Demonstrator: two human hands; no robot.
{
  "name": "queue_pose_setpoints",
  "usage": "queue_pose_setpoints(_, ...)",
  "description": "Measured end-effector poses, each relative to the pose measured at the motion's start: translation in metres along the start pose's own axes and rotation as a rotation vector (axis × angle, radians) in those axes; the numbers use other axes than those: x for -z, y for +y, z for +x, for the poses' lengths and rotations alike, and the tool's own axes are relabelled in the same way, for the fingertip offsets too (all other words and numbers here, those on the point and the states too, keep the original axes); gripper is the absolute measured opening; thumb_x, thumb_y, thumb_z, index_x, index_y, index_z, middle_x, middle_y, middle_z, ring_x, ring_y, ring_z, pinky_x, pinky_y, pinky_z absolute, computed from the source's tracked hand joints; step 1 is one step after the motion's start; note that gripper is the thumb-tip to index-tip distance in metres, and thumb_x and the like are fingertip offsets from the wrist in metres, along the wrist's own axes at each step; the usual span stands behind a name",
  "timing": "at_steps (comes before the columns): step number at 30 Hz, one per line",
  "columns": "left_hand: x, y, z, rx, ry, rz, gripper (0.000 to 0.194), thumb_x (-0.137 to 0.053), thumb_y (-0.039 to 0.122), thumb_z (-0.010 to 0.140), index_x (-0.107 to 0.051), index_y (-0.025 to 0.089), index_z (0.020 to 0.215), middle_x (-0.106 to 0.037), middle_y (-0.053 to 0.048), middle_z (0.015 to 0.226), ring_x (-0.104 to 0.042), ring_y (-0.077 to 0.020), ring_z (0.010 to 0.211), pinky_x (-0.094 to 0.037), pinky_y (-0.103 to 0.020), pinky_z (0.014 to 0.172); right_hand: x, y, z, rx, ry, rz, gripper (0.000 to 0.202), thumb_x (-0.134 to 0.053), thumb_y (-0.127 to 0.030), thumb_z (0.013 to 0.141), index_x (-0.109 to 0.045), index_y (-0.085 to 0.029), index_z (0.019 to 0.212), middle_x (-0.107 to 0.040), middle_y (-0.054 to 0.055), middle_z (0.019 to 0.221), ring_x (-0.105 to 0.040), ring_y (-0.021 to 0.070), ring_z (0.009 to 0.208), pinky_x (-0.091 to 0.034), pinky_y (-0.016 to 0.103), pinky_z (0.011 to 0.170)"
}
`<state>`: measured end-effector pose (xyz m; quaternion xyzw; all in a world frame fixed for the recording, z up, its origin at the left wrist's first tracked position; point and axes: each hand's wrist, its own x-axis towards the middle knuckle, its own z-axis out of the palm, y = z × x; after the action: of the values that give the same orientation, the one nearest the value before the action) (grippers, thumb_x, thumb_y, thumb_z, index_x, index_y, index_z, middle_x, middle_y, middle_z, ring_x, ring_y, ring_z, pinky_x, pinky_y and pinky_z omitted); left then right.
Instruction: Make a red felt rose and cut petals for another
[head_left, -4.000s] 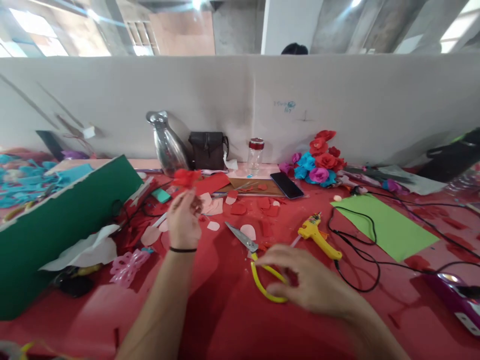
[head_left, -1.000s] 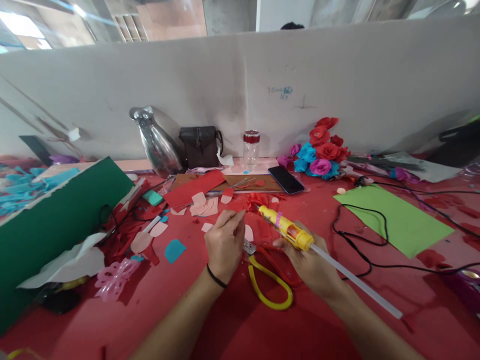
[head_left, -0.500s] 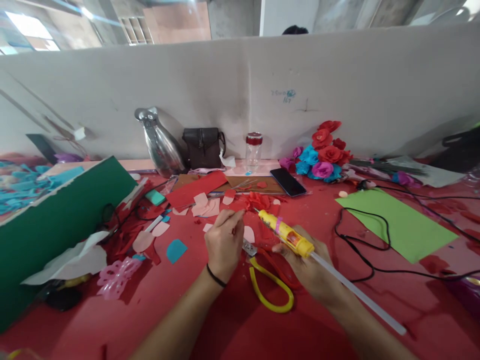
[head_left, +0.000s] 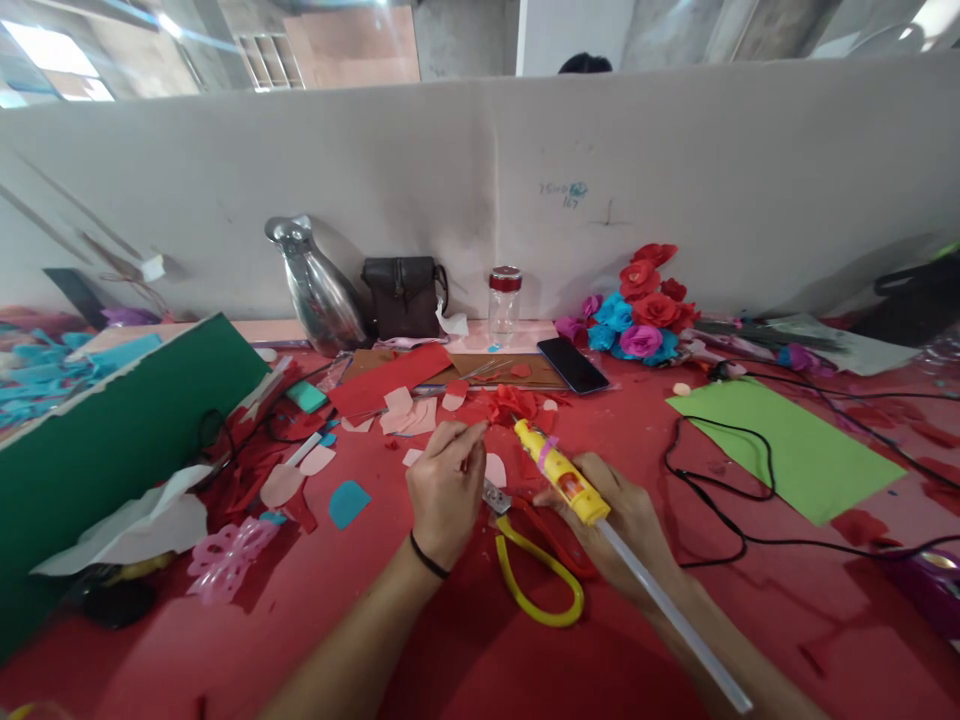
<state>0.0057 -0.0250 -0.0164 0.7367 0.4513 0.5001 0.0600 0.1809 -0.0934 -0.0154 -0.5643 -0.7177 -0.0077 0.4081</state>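
Observation:
My right hand (head_left: 611,505) is wrapped round a yellow hot glue gun (head_left: 566,475), with a long translucent glue stick (head_left: 667,605) jutting from its back end. The gun's tip points away from me, at a red crepe paper flower (head_left: 514,403). My left hand (head_left: 448,490), a dark band at its wrist, is closed in a pinch at the flower's near left side; the exact grip point is hidden by the fingers. Between both hands lies a pair of scissors (head_left: 541,612) with yellow and red handles, partly behind my right hand.
Paper petals (head_left: 349,504) and scraps lie around. Behind stand a steel jug (head_left: 322,290), a dark bag (head_left: 405,298), a glass jar (head_left: 504,310), a phone (head_left: 572,365) and a paper bouquet (head_left: 645,310). A black cord (head_left: 720,510) crosses green paper (head_left: 795,450). A green board (head_left: 135,460) rises left.
The glue gun has swung steeper, its back end and glue stick shifting left and toward me. My left hand stays pinched beside the flower. The whole view has shifted slightly.

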Motion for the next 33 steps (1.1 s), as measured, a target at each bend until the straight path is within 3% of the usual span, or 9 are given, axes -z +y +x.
queue_pose_setpoints(4,-0.001,-0.001,-0.001,0.007,-0.006,0.008,0.025,-0.050,0.014,0.087,-0.073,0.020,0.096,-0.067,-0.003,0.083,-0.061,-0.0103,0.069,-0.048,-0.020,0.063,-0.003,0.005,-0.005,-0.031,-0.027,0.022,0.018,-0.050,-0.035,0.092,-0.055,-0.023,0.080,-0.065,0.003,0.072,-0.062,0.0158,0.058,-0.041,0.023,0.045)
queue_pose_setpoints(10,-0.004,-0.004,-0.001,0.018,0.008,0.036,0.025,-0.051,0.012,0.086,-0.072,0.020,0.096,-0.068,-0.003,0.083,-0.060,-0.0100,0.069,-0.048,-0.020,0.064,-0.001,0.000,-0.003,-0.064,0.067,0.073,0.018,-0.053,-0.039,0.090,-0.056,-0.023,0.081,-0.065,0.002,0.069,-0.063,0.0158,0.062,-0.045,0.023,0.051)
queue_pose_setpoints(24,-0.001,0.002,-0.005,-0.171,-0.024,0.215,0.025,-0.046,0.019,0.092,-0.069,0.016,0.100,-0.069,-0.006,0.085,-0.061,-0.0109,0.064,-0.043,-0.021,0.057,-0.009,-0.008,-0.002,0.026,-0.004,0.011,0.022,-0.047,-0.038,0.093,-0.045,-0.024,0.077,-0.061,0.000,0.065,-0.063,0.0156,0.058,-0.042,0.023,0.046)
queue_pose_setpoints(33,-0.002,-0.002,-0.005,-0.153,-0.012,0.231,0.026,-0.047,0.018,0.092,-0.070,0.019,0.103,-0.068,-0.004,0.087,-0.061,-0.0101,0.067,-0.044,-0.020,0.059,-0.003,-0.012,0.005,0.097,0.032,-0.057,0.023,-0.042,-0.034,0.096,-0.041,-0.024,0.076,-0.059,-0.001,0.062,-0.062,0.0135,0.053,-0.039,0.021,0.043)
